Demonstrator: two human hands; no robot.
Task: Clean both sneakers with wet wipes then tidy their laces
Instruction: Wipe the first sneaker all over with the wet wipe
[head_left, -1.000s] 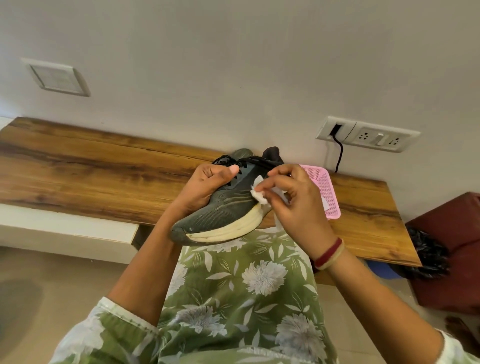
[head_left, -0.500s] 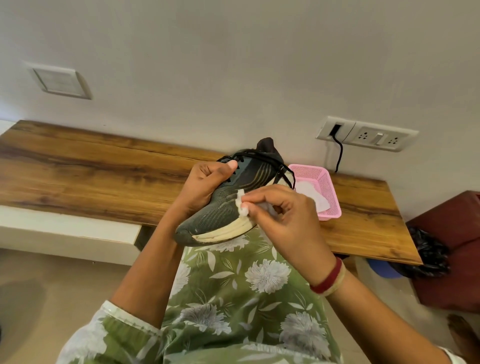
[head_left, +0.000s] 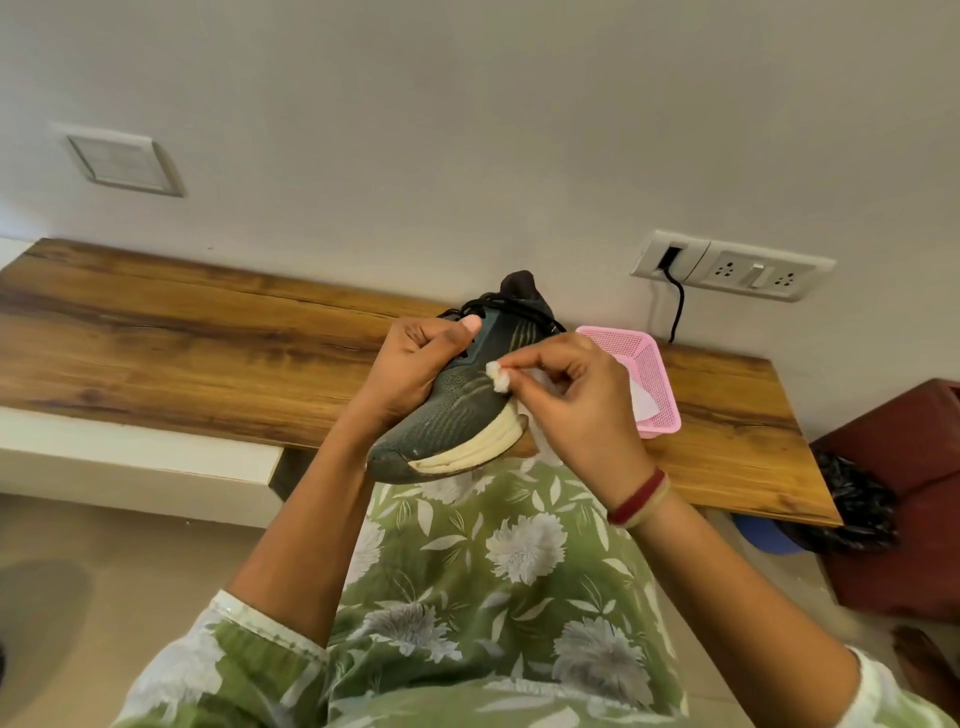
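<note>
A dark grey-green sneaker (head_left: 457, 415) with a cream sole and black laces (head_left: 511, 304) is held in the air in front of the wooden shelf, toe pointing down toward me. My left hand (head_left: 410, 374) grips its upper from the left, thumb near the laces. My right hand (head_left: 576, 410) pinches a bunched white wet wipe (head_left: 497, 378) and presses it against the sneaker's side, just above the sole. Only one sneaker is in view.
A pink mesh basket (head_left: 652, 384) holding a white wipe stands on the wooden shelf (head_left: 208, 353) behind my right hand. A wall socket (head_left: 737, 267) with a black cable is above it. A maroon seat (head_left: 904, 499) and black bag are at the right.
The wipe moved along the sneaker's side, from near the sole by the heel up onto the mesh upper. The sneaker tilted so its toe points lower toward me.
</note>
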